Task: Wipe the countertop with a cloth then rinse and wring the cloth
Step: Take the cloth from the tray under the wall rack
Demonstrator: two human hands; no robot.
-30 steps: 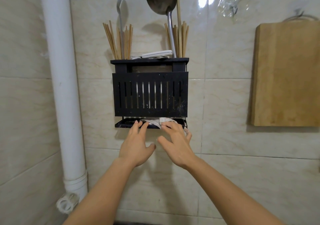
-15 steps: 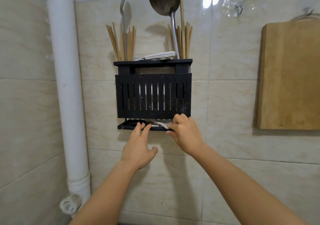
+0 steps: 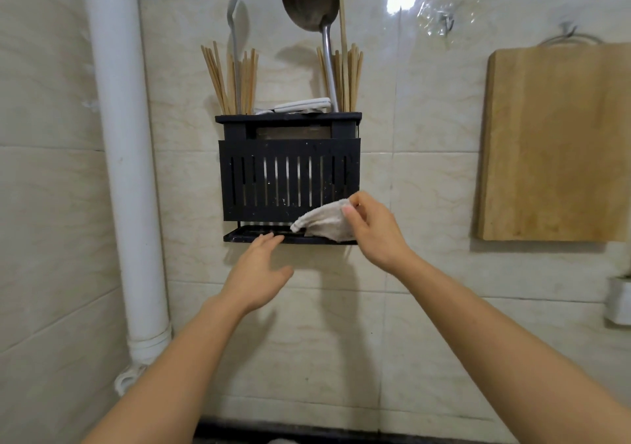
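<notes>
**Cloth (image 3: 322, 222) pinched at the rack's (image 3: 290, 177) lower right corner**

Our right hand (image 3: 374, 232) pinches the pale cloth by its upper corner, thumb against fingertips. The cloth droops leftward from that pinch, its lower edge over the right end of the rack's bottom tray (image 3: 239, 238). Our left hand (image 3: 254, 276) is flat, fingers straight, with the tips at the tray's front edge, just left of the cloth and apart from it.

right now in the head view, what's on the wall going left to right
white pipe → black utensil rack → clear wall hook → wooden cutting board
</notes>
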